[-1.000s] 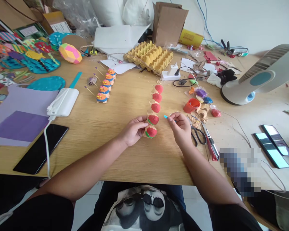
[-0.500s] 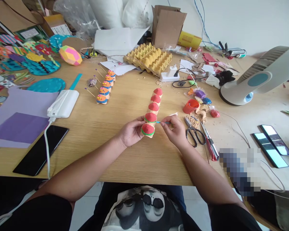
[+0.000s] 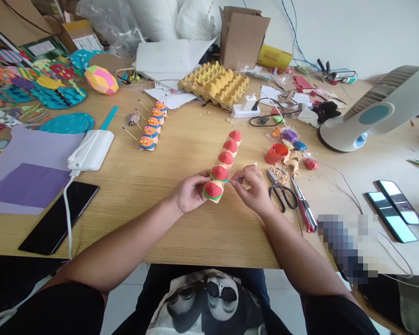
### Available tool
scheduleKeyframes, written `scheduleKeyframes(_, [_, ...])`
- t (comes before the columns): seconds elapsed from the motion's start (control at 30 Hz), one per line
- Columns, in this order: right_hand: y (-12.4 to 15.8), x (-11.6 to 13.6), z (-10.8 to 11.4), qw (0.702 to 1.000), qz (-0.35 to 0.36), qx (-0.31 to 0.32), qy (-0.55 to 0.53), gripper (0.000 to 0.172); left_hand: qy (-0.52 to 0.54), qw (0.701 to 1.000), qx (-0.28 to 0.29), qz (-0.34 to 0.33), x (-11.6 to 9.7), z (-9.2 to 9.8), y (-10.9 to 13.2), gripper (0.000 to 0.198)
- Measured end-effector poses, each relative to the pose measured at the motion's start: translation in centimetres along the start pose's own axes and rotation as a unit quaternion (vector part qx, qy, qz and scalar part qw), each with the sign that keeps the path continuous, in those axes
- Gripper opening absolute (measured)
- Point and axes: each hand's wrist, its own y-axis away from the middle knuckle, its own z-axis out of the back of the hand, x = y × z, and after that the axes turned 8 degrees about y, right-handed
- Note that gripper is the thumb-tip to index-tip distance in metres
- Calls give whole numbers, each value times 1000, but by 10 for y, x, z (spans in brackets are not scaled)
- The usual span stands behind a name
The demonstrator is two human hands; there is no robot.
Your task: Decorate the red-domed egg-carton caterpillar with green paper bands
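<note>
A strip cut from an egg carton (image 3: 225, 158) has a row of red-covered domes; the two nearest me carry green bands round their lower edges. My left hand (image 3: 192, 190) grips its near end from the left side, fingers closed on it. In my right hand (image 3: 250, 186) a thin blue stick (image 3: 234, 180) is pinched, its tip at the side of the second dome. Something pale, which I cannot make out, shows behind those fingers. Further left stands a similar strip (image 3: 153, 126) in orange and blue, with several pins sticking out.
Scissors (image 3: 282, 190) and a red utility knife (image 3: 304, 207) lie right of my right hand. Beyond are a red cup (image 3: 277, 153), wood shavings and bagged clay (image 3: 289, 135). A yellow egg tray (image 3: 214, 86), white fan (image 3: 366, 111), power bank (image 3: 91, 151) and phone (image 3: 59, 217) surround the work area.
The far end of the red-domed strip has swung to the right, so the strip lies more slanted. The blue stick's tip has shifted slightly downward along the second dome.
</note>
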Motion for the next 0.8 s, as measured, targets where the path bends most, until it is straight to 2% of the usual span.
scheduleKeyframes(0.17, [1,-3,-1,1000,5,-5,25,9,-27,1000,5,-2,2,1,0,31])
scheduleKeyframes(0.33, [2,-4,-2,998,2,-20,55,9,-5,1000,2,7,1,1,0,29])
scheduleKeyframes(0.63, [1,-5,-1,999,5,-18,44,8,-9,1000,0,14,1,1,2,27])
scheduleKeyframes(0.8, [0,-6,1,1000,9,-13,21,8,49,998,15,37,0,0,1,23])
